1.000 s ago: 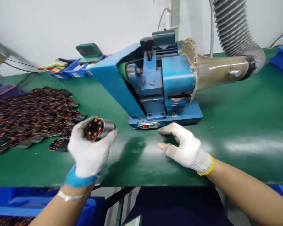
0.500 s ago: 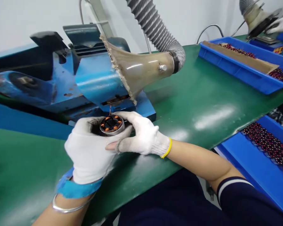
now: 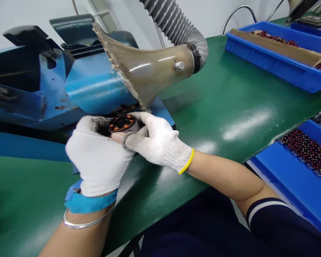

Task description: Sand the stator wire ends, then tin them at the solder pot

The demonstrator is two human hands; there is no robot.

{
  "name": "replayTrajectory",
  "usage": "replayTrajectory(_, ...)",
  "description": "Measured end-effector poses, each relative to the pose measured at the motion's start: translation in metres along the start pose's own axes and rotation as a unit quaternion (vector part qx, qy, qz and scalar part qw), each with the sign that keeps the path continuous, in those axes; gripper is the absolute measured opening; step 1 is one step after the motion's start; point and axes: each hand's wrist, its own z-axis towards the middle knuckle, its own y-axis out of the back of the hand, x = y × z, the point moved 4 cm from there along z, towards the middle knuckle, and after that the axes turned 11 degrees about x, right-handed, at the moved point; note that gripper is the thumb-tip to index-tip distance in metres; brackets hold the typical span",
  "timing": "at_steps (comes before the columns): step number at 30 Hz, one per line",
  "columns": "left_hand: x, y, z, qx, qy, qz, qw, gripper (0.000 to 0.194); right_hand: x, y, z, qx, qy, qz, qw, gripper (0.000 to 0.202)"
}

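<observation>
Both my gloved hands hold a small round motor stator (image 3: 123,124) with copper windings and a grey metal rim. My left hand (image 3: 97,153) is closed round its left side and underside. From the right, the fingers of my right hand (image 3: 157,141) curl behind the stator, and the bare thumb tip presses at its near edge, by a thin copper wire end. The stator sits just below the lower opening of a blue machine (image 3: 98,84) with a flared translucent hood (image 3: 149,71). The left fingertips are hidden.
A ribbed grey hose (image 3: 173,25) runs up from the hood. On the green table (image 3: 246,103) at the back right stands a blue tray (image 3: 273,67) with cardboard and several small parts. Another blue bin (image 3: 291,178) at the right holds rows of dark parts with red dots.
The stator has turned in my hands; its copper wire end, which pointed up at the back, now lies at the near side by my right thumb. The camera view has shifted slightly.
</observation>
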Motion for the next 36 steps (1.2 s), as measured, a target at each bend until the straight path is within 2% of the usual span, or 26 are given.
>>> replayTrajectory(4, -0.004, -0.002, 0.003, 0.004, -0.003, 0.003, 1.0, 0.058, -0.001, 0.003, -0.001, 0.004, 0.021, 0.009, 1.0, 0.056)
replayTrajectory(6, -0.003, -0.006, 0.002, 0.001, 0.001, 0.013, 1.0, 0.055, -0.002, 0.004, -0.004, -0.013, 0.038, 0.022, 0.999, 0.059)
replayTrajectory(11, 0.015, -0.014, -0.017, -0.019, -0.028, -0.015, 0.999, 0.046, -0.013, -0.001, -0.018, -0.061, 0.055, -0.005, 0.997, 0.063)
replayTrajectory(15, 0.034, -0.01, -0.038, -0.06, -0.063, -0.055, 0.995, 0.049, -0.019, -0.008, -0.023, 0.002, 0.161, -0.071, 0.984, 0.069)
replayTrajectory(19, 0.039, -0.006, -0.045, -0.045, -0.059, -0.165, 0.984, 0.055, -0.021, -0.007, -0.02, 0.058, 0.249, -0.144, 0.956, 0.083)
replayTrajectory(22, 0.047, -0.004, -0.043, 0.009, 0.003, -0.223, 0.975, 0.054, -0.02, -0.007, -0.016, 0.077, 0.255, -0.183, 0.946, 0.093)
replayTrajectory(24, 0.054, -0.005, -0.041, 0.079, 0.039, -0.288, 0.954, 0.065, -0.018, -0.007, -0.013, 0.086, 0.254, -0.203, 0.942, 0.094)
replayTrajectory(27, 0.06, -0.006, -0.043, 0.208, 0.043, -0.409, 0.887, 0.086, -0.017, -0.005, -0.008, 0.104, 0.249, -0.234, 0.934, 0.092)
replayTrajectory(30, 0.056, -0.004, -0.046, 0.305, 0.023, -0.497, 0.812, 0.082, -0.015, 0.0, -0.006, 0.106, 0.262, -0.258, 0.924, 0.088)
replayTrajectory(31, 0.053, -0.004, -0.047, 0.323, 0.023, -0.514, 0.794, 0.079, -0.014, 0.001, -0.007, 0.102, 0.268, -0.267, 0.92, 0.086)
replayTrajectory(33, 0.051, -0.004, -0.047, 0.334, 0.031, -0.533, 0.777, 0.075, -0.011, 0.003, -0.009, 0.098, 0.277, -0.285, 0.912, 0.075)
replayTrajectory(36, 0.054, -0.009, -0.046, 0.325, 0.061, -0.531, 0.78, 0.073, -0.006, 0.002, -0.013, 0.105, 0.285, -0.312, 0.9, 0.062)
